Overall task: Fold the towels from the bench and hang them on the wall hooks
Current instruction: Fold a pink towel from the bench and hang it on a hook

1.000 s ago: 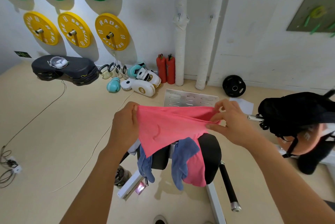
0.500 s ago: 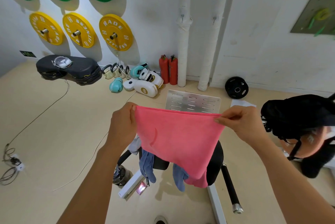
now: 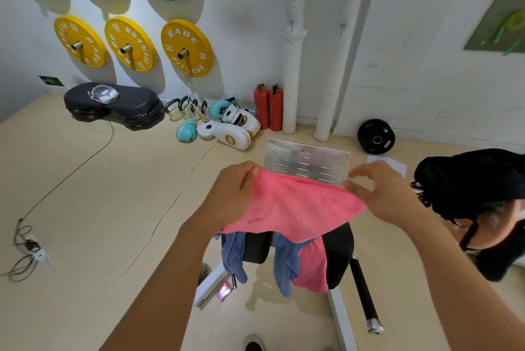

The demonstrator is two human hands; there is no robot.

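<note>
A pink towel [image 3: 295,208] hangs in the air between my two hands, over the black bench [image 3: 339,251]. My left hand [image 3: 233,194] pinches its upper left corner. My right hand [image 3: 380,194] holds the right edge, fingers partly spread above it. On the bench below lie a blue towel [image 3: 285,262] and a second pink towel [image 3: 312,268], both draped over the seat edge. Two small wall hooks [image 3: 292,22] sit on the white wall beside the pipes.
Yellow and green weight plates [image 3: 186,49] hang on the wall. Boxing gloves and pads [image 3: 227,129], two red extinguishers [image 3: 268,106], a black plate [image 3: 375,137] and a metal footplate [image 3: 306,161] are on the floor. Another person's head [image 3: 480,200] is at right. Cables [image 3: 25,248] trail left.
The towel's top edge went from stretched taut to slack and tilted. My right hand dropped lower along the right edge, and the towel's lower part lifted, uncovering more of the towels on the bench.
</note>
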